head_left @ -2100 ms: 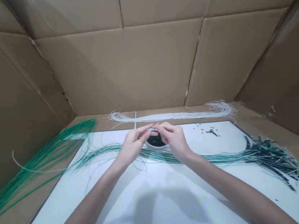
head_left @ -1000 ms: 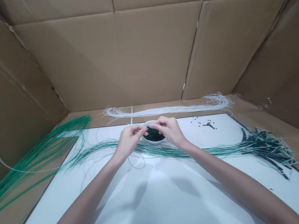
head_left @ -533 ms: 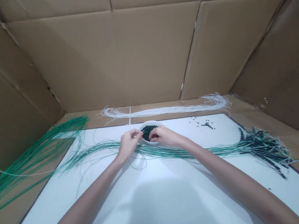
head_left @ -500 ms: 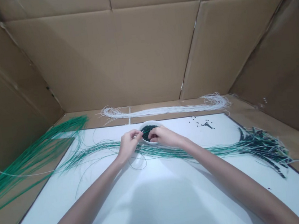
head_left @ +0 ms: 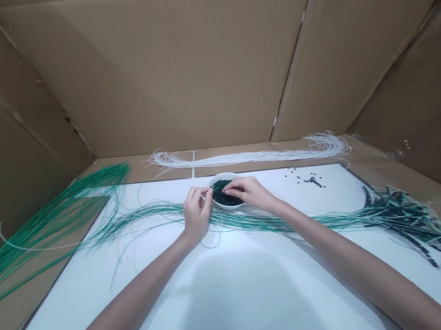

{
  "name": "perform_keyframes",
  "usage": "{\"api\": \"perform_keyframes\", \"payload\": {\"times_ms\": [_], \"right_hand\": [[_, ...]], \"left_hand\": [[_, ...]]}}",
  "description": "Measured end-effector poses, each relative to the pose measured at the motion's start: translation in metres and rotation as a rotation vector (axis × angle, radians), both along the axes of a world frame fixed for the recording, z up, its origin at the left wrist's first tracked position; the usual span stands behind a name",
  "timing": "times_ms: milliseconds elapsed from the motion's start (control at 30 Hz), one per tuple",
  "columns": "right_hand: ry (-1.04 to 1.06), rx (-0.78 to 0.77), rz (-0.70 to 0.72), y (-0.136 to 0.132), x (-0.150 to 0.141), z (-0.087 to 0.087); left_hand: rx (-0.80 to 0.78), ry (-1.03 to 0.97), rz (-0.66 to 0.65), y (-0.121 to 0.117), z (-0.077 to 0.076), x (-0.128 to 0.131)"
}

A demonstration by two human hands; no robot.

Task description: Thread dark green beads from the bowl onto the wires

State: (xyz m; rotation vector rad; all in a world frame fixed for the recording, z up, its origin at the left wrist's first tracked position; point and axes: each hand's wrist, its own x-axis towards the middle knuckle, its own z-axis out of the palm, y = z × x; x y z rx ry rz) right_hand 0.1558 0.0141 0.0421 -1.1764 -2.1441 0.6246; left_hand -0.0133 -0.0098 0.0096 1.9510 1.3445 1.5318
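Pinches strand point(head_left: 214, 188) in left hand point(head_left: 196, 211), presses right hand point(head_left: 252, 190) together at dark beads point(head_left: 220, 197). Seems partway, with beaded bundle point(head_left: 406, 216), bare white strands point(head_left: 243, 157).

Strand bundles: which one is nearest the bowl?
The green-and-white bundle lying across the white board, just in front of the bowl. The all-white bundle sits farther back on cardboard; the green bundle is at far left.

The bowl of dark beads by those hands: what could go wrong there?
The bowl might tip if the right hand, now over its edge, bumps it. Beads could scatter; loose beads already lie on the white board. Green strings run past the left hand and might snag.
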Motion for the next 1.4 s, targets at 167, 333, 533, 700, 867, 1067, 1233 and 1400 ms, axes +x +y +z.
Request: {"api": "perform_keyframes", "payload": {"times_ms": [167,333,533,700,867,1067,1233,1400], "right_hand": [[0.125,-0.034,-0.023,0.004,0.006,-0.001],[0.08,0.081,-0.039,-0.002,0.009,-0.008],[0.012,0.232,-0.096,-0.007,0.01,-0.013],[-0.169,0.199,-0.043,0.001,0.012,-0.006],[-0.249,0.093,0.051,0.009,0.007,-0.003],[-0.288,0.128,0.115,0.015,-0.008,-0.006],[-0.332,0.167,0.012,0.009,-0.007,-0.004],[-0.325,0.168,-0.024,0.004,-0.002,-0.003]], "left_hand": [[0.069,0.017,0.021,0.006,-0.002,0.003],[0.034,0.076,-0.067,0.004,-0.003,0.003],[0.031,0.087,-0.115,0.001,-0.004,0.003],[0.031,0.032,-0.001,0.001,-0.002,0.002],[0.024,0.023,0.039,0.001,-0.001,0.001],[0.058,0.019,0.041,-0.002,-0.003,0.0],[0.066,0.012,0.054,-0.008,-0.003,0.0],[0.023,0.034,0.046,-0.019,-0.003,0.0]]}}
